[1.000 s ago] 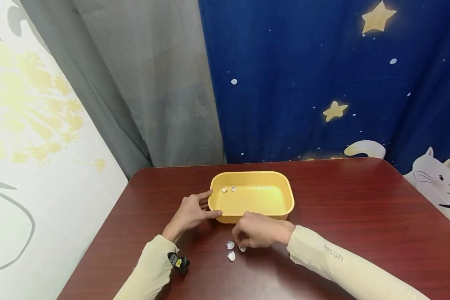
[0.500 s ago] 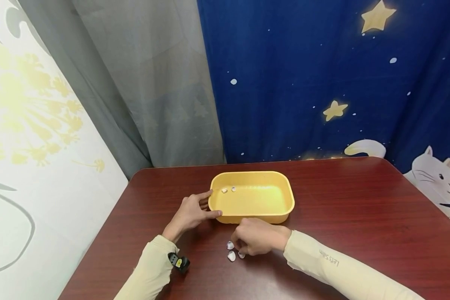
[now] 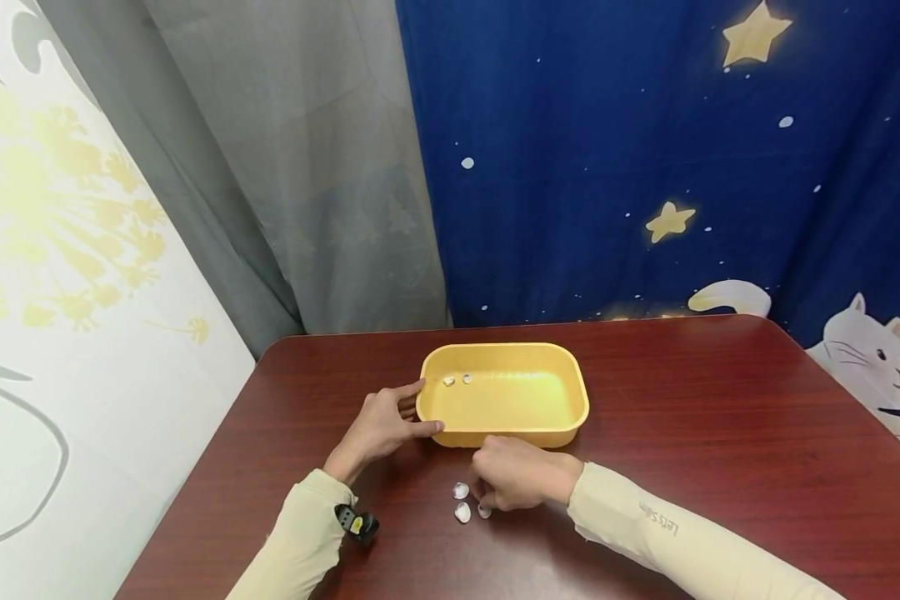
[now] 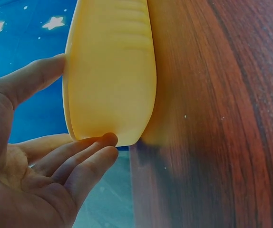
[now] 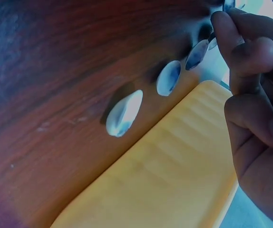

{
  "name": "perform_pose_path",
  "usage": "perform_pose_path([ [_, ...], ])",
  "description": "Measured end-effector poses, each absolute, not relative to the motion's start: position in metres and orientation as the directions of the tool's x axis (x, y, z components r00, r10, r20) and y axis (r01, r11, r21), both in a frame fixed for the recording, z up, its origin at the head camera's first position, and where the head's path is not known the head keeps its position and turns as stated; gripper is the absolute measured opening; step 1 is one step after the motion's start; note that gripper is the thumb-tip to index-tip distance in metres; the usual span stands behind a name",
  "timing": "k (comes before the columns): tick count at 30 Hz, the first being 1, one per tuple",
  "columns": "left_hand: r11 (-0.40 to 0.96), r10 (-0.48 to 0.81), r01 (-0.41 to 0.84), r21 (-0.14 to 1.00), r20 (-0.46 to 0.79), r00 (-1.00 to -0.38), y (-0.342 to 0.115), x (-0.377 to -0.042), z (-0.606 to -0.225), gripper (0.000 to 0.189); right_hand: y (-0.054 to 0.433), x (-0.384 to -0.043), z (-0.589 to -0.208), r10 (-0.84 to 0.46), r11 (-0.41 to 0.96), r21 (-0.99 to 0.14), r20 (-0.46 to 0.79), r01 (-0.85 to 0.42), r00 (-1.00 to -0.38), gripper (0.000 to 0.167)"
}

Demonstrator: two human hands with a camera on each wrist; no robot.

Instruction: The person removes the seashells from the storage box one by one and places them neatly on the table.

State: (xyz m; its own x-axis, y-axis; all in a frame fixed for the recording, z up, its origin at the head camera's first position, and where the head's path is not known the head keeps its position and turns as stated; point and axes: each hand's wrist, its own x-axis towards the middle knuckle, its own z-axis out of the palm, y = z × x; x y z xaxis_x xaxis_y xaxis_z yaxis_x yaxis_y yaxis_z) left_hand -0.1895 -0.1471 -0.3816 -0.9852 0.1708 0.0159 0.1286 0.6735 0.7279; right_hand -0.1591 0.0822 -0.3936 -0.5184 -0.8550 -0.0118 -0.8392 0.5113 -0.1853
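My left hand [image 3: 381, 427] holds the left front corner of a yellow plastic tub [image 3: 525, 439], one digit on the left rim and the thumb on the front rim. In the left wrist view, its fingertips touch the tub's end. In front of the tub, my right hand [image 3: 516, 473] pinches a small seashell [image 3: 484, 511] low over the table, between thumb and fingertips. Beside it lie a whitish shell [image 3: 462, 512] and another shell [image 3: 461, 490]. The right wrist view shows several shells in a row, the nearest a white shell [image 5: 124, 114]; my hand hides some from the head view.
Two small pale pieces, one a white piece [image 3: 448, 381], lie inside the tub at its left end. The dark red wooden table [image 3: 690, 400] reaches back to a blue star curtain [image 3: 570, 167] and a grey curtain [image 3: 330, 208].
My right hand has moved slightly toward me and to the left with the shell, then stayed nearly still. The left hand and the tub have not moved.
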Motion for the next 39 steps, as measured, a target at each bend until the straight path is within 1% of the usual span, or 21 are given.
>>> perform_pose_path([
  [7, 0.673, 0.162, 0.12, 0.73, 0.013, -0.987, -0.149, -0.192, -0.381, 0.084, 0.082, -0.164, -0.388, -0.856, 0.508, -0.174, 0.007, -0.843, -0.517, 0.019],
  [14, 0.664, 0.17, 0.125, 0.737, 0.014, -0.985, -0.15, -0.193, -0.382, 0.083, 0.082, -0.168, -0.374, -0.856, 0.505, -0.21, -0.001, -0.837, -0.516, 0.011],
  [19, 0.657, 0.171, 0.129, 0.743, 0.019, -0.985, -0.151, -0.192, -0.383, 0.083, 0.08, -0.174, -0.358, -0.856, 0.508, -0.213, -0.02, -0.835, -0.516, 0.012],
  [23, 0.651, 0.179, 0.136, 0.747, 0.023, -0.984, -0.151, -0.193, -0.383, 0.083, 0.08, -0.183, -0.344, -0.868, 0.488, -0.181, -0.002, -0.854, -0.496, 0.012],
  [28, 0.651, 0.178, 0.128, 0.748, 0.013, -0.984, -0.151, -0.193, -0.381, 0.084, 0.079, -0.199, -0.324, -0.884, 0.453, -0.201, 0.025, -0.868, -0.467, 0.011],
  [35, 0.655, 0.188, 0.13, 0.744, 0.006, -0.982, -0.149, -0.195, -0.381, 0.084, 0.074, -0.228, -0.302, -0.867, 0.47, -0.233, 0.059, -0.851, -0.495, 0.013],
  [39, 0.659, 0.19, 0.128, 0.741, 0.001, -0.982, -0.148, -0.194, -0.381, 0.083, 0.07, -0.245, -0.297, -0.851, 0.493, -0.244, 0.067, -0.835, -0.521, 0.011],
])
